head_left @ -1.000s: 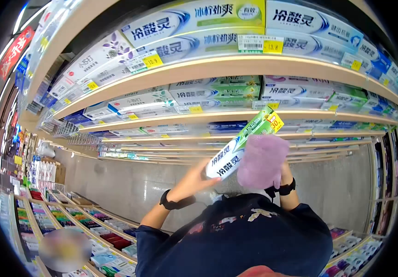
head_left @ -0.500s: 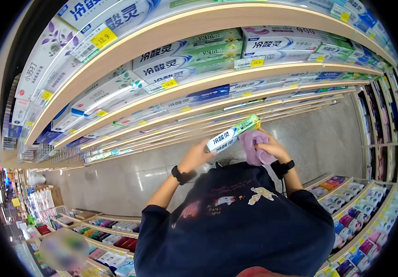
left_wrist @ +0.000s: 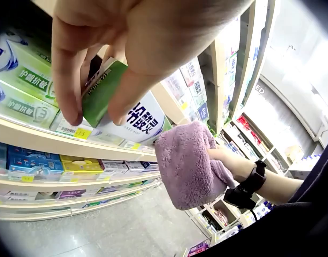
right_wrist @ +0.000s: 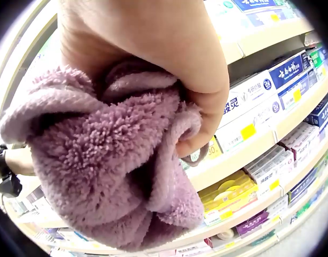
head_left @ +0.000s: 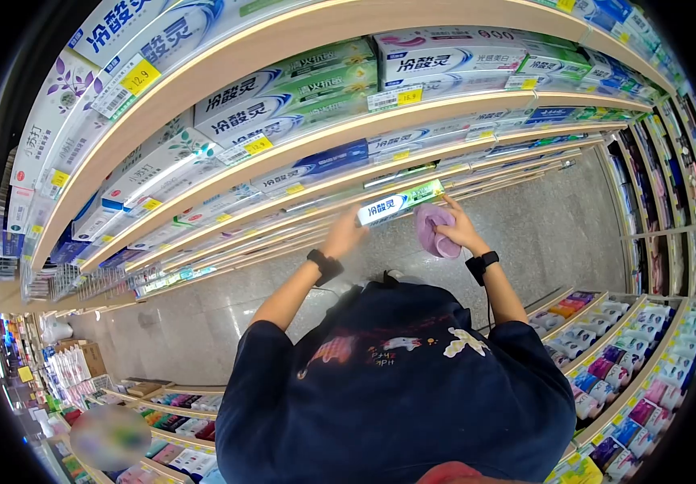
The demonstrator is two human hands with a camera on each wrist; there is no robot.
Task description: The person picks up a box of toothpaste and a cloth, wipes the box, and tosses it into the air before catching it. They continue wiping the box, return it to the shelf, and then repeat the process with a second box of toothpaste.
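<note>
My left hand (head_left: 344, 236) grips one end of a long white-and-green toothpaste box (head_left: 388, 206), held out in front of the shelves. In the left wrist view, that hand's thumb and fingers pinch the box's green end face (left_wrist: 103, 92); its white printed side (left_wrist: 140, 122) points away to the right. My right hand (head_left: 465, 230) holds a bunched purple fluffy cloth (head_left: 433, 231), just beside the box's far end. Thick folds of the cloth (right_wrist: 110, 150) hang below the right hand (right_wrist: 153, 43) in the right wrist view, and most of its fingers are hidden.
Shelves (head_left: 461, 101) of stacked toothpaste boxes with yellow price tags curve across the front and left. A grey tiled floor (head_left: 550, 226) lies beyond the hands. Behind the person, low racks (head_left: 622, 363) hold rows of packaged goods; a side shelf (head_left: 658, 202) stands at right.
The view has shifted down along the shelves. Both hands moved up and forward toward the lower shelves with the toothpaste box and cloth. The box now lies closer to level.
</note>
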